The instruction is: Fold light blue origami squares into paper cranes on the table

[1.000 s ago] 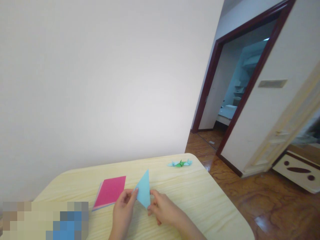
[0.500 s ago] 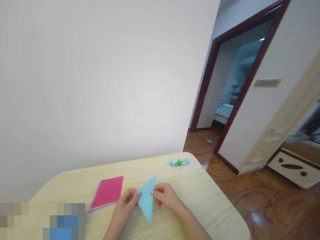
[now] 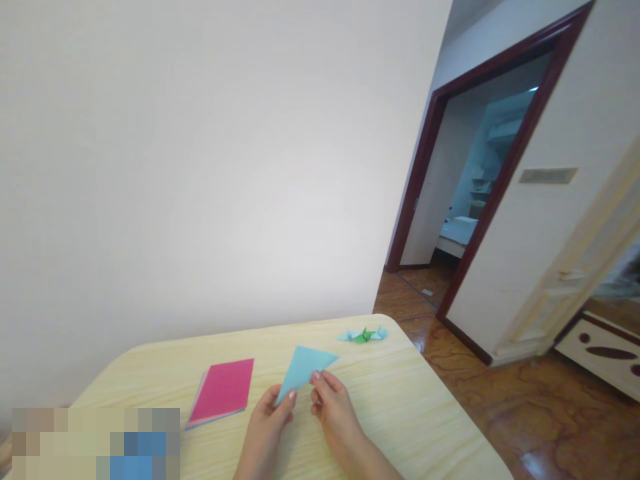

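Observation:
A light blue sheet of origami paper (image 3: 306,365), folded into a triangle, is held just above the table between my two hands. My left hand (image 3: 270,417) pinches its lower left corner between thumb and fingers. With thumb and forefinger, my right hand (image 3: 333,403) grips the lower edge near the middle. One point of the triangle sticks out to the right, past my right fingers. To the left lies a stack of square paper (image 3: 225,390) with a magenta sheet on top. At the far right of the table are small folded paper figures (image 3: 365,335), green and light blue.
The pale wood table (image 3: 420,413) has rounded corners and stands against a white wall (image 3: 225,167). Beyond it to the right are a brown patterned floor (image 3: 465,373), a dark red door frame (image 3: 510,150) and a cream drawer cabinet (image 3: 607,353). A pixelated patch covers the lower left.
The blue triangle has been turned, so its long edge now faces down toward me. My left hand now holds a lower corner, and my right grips the bottom edge. The view has shifted slightly.

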The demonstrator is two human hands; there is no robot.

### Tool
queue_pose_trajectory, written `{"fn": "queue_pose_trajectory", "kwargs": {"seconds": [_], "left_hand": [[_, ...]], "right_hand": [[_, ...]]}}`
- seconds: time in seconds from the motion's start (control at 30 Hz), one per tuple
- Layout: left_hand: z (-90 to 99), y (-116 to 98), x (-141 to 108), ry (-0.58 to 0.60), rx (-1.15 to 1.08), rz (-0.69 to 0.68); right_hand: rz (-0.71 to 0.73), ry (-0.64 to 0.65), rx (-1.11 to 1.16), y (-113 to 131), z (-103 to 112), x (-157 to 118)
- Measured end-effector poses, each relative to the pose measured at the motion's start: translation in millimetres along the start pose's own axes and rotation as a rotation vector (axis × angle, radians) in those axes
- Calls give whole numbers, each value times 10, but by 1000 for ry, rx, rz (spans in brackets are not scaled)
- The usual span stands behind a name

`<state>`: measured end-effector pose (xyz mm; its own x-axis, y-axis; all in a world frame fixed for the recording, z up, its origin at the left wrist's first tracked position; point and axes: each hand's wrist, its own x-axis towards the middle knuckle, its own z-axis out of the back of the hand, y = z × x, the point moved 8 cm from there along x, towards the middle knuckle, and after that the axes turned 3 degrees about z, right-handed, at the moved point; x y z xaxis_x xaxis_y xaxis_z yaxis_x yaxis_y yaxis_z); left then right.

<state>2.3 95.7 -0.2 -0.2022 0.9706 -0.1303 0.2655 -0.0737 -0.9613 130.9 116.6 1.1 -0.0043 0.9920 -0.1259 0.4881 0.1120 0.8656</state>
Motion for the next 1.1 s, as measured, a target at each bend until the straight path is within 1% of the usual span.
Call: {"fn": "queue_pose_trajectory", "kwargs": {"seconds": [0.1,0.13,0.3,0.5,0.6,0.8,1.0,1.1], "left_hand": [[-86,19,-26,65,-38,14],[-103,18,-38,68,-33,13],[-66,-57,-84,-25,97,-16],[-64,-133,-104,-28,126,-23],[-32,-130,-105,-52,163,-3],[44,-100,-85,-95,142,4],[149,-35,-44,-128,35,24],[153,-33,-44,-130,43,33]], "right_hand": [[1,54,-32,-11,-74,-42],[8,69,-52,-11,-94,-55],[53,78,-113,15,-141,-89],[46,83,-149,45,-171,-101],[53,57,-113,54,-127,-87],[59,-11,-43,70,1,-41],[17,-86,19,94,62,-15],[27,-124,11,112,93,-7]]}}
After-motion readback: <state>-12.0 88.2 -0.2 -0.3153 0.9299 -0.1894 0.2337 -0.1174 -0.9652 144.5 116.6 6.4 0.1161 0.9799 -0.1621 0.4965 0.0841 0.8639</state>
